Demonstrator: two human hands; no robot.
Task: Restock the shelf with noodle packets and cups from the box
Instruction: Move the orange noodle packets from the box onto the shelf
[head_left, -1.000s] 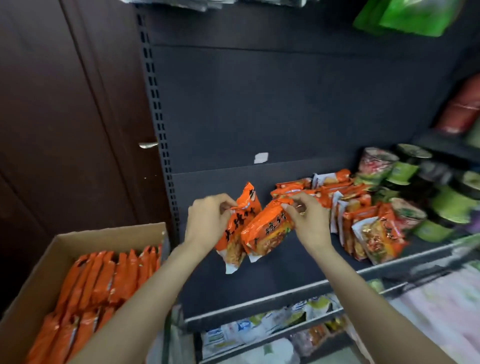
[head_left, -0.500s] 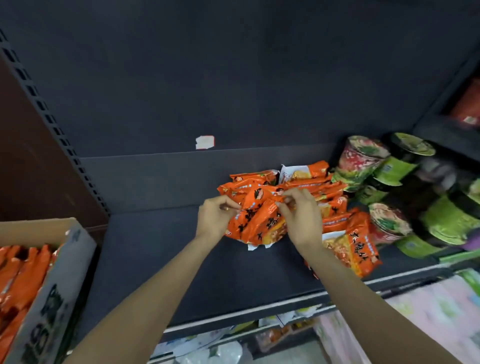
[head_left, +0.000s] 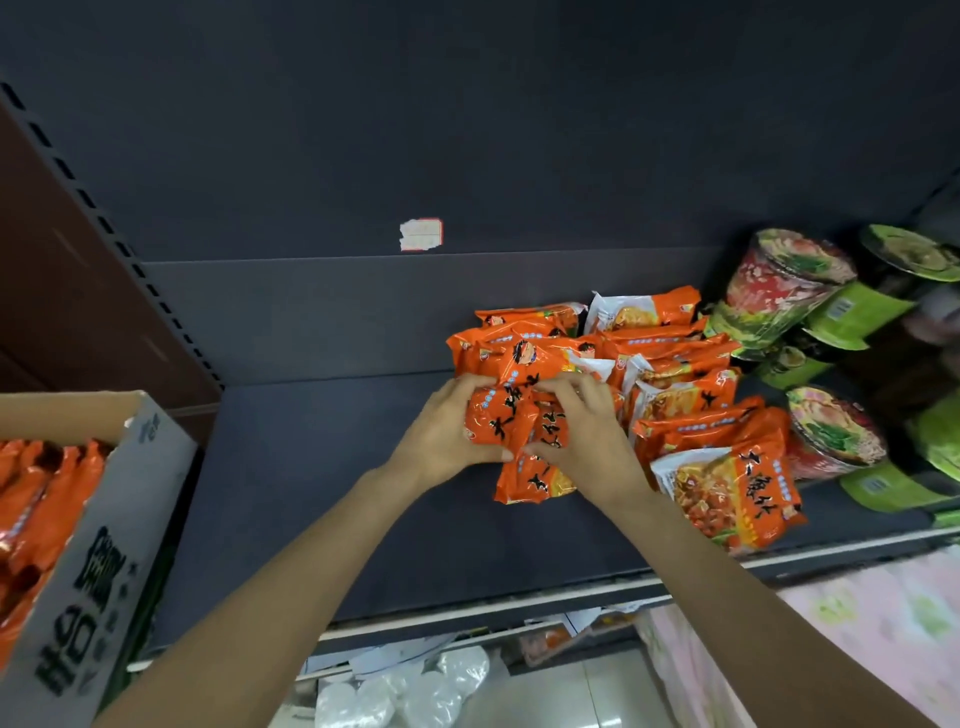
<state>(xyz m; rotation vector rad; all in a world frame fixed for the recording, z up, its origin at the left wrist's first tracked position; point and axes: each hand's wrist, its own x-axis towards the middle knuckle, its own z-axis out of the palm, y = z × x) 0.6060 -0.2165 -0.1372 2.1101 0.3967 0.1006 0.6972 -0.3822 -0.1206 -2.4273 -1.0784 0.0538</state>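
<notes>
Left hand and right hand both curl around orange noodle packets, gripping bundle from either side, thumbs nearly meeting at front. Bundle sits on dark shelf, mid-depth, touching stocked packets running from back wall toward front edge. Noodle cups fill shelf's right end. Open box just beside shelf's left edge holds more orange packets.

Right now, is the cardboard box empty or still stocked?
Still stocked: orange noodle packets stand packed inside the cardboard box at left.
</notes>
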